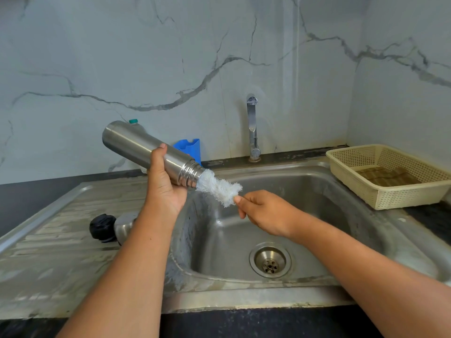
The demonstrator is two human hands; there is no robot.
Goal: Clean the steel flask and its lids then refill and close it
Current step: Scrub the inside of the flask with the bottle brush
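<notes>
Mid-frame, the left hand (164, 189) grips the tilted steel flask (146, 150); the right hand (262, 211) pinches the white brush (219, 187) at its mouth.

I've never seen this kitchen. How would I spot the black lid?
Start at the steel sink and look to the ribbed draining board left of the basin. The black lid lies there beside a shiny steel cap; it is the only black thing on the board.

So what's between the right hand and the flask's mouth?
A white bristly brush, head view: the right hand pinches one end, the other enters the steel flask.
</notes>
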